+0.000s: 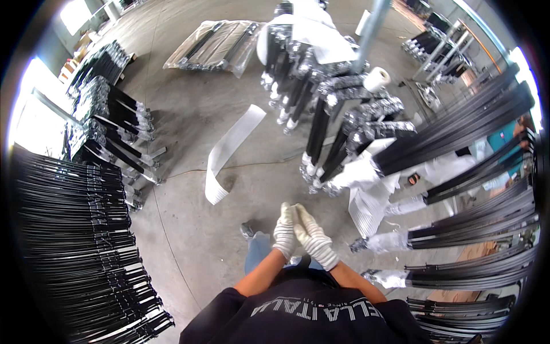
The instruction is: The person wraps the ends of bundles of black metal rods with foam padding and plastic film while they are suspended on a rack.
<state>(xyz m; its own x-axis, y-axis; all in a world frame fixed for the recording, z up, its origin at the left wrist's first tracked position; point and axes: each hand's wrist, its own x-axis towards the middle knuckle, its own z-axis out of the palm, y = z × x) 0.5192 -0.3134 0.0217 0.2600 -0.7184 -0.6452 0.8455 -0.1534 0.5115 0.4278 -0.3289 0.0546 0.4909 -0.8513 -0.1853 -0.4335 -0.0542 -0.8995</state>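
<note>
Both my hands wear white knitted gloves with ribbed cuffs and meet in front of my body. My left hand (284, 231) points away from me with its fingers stretched out. Against it lies my right hand (310, 231), also with fingers extended, the two touching near the fingertips. I see no object in either; the space between the palms is hidden. Ahead and to the left, a long strip of white foam wrap (232, 150) lies curled on the concrete floor. Right of my hands, another piece of ribbed white foam (366, 209) hangs from the bundled black bars.
Long black bars (69, 229) are stacked at my left. More black bar bundles (470, 229) with wrapped ends reach in from the right. Film-wrapped black frames (329, 114) stand ahead, with a white roll (376, 79) on top. A plastic-covered flat pack (215, 46) lies farther off.
</note>
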